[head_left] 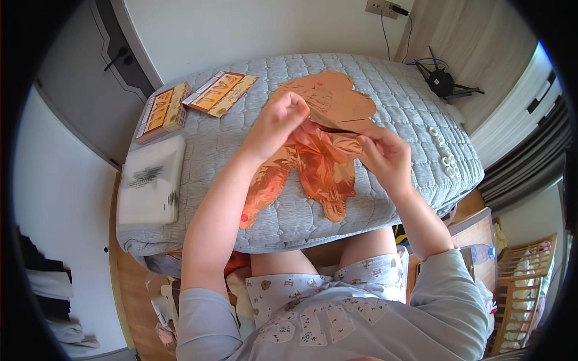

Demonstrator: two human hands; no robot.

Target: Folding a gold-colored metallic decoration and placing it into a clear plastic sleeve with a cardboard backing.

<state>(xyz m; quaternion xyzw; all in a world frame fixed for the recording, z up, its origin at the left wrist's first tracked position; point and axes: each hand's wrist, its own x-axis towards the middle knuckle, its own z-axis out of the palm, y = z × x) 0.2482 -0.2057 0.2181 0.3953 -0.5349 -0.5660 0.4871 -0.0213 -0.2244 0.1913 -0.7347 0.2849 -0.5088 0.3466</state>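
Closest to my camera is a grey short-sleeved shirt (355, 322) with pale floral patches on its chest, and just past it a pair of white shorts (295, 286) printed with small animal figures. Beyond the knees I'm looking down on a bed (211, 207) under a grey quilted cover.

Over its middle both hands work on a crumpled copper-orange foil piece (328, 156). From here I see the left hand (280, 126) clamped on the foil's upper edge, fingers curled in; the right hand (386, 155) pinches the same edge farther right, and a dark strip of it runs taut between them. Its shiny lower parts hang toward the bed, and I cannot tell how much of them rests on it. Just behind lies another flat foil piece (355, 102), lobed, with a small red mark; a second red mark sits at the lower left foil tip.

Lettering is what I check next. At the far left, a stack of packets (162, 114) and a single packet (221, 93) touching it carry large block letters on orange-and-yellow fronts. Nearer, the clear plastic bags (152, 180) bear black print too smeared for me to read. White rolls (447, 157) line the right side, near a black router (441, 83).
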